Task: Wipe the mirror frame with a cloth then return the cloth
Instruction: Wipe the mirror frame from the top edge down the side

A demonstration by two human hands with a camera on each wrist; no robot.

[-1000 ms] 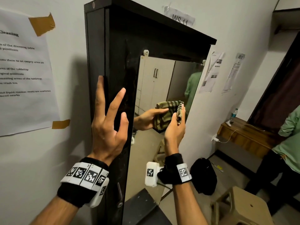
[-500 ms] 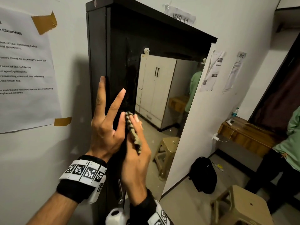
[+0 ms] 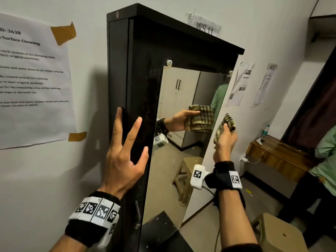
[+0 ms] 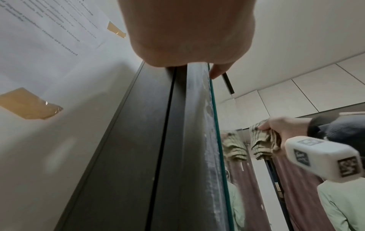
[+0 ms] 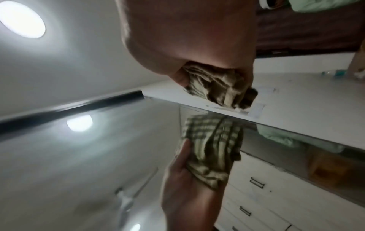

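Observation:
A tall mirror [image 3: 181,142] in a black frame [image 3: 138,73] stands against the wall. My left hand [image 3: 127,142] lies with spread, straight fingers against the frame's left side [image 4: 138,140], thumb toward the glass. My right hand [image 3: 225,140] grips a bunched green-and-cream checked cloth [image 3: 226,124] at the mirror's right edge, at mid height. The cloth [image 5: 217,87] shows bunched in the right hand [image 5: 187,46] in the right wrist view, with its reflection below it. The left wrist view shows the cloth [image 4: 262,140] beside the glass edge.
A taped paper notice [image 3: 32,79] hangs on the wall left of the frame. A plastic stool [image 3: 280,233] and a dark bag stand on the floor at the right. A wooden bench [image 3: 280,157] with a bottle and a cable lies beyond, and a person in green [image 3: 325,160] stands at the far right.
My right hand carried the cloth from the frame's left inner edge, next to my left hand, across to the mirror's right edge. The left hand stayed on the frame.

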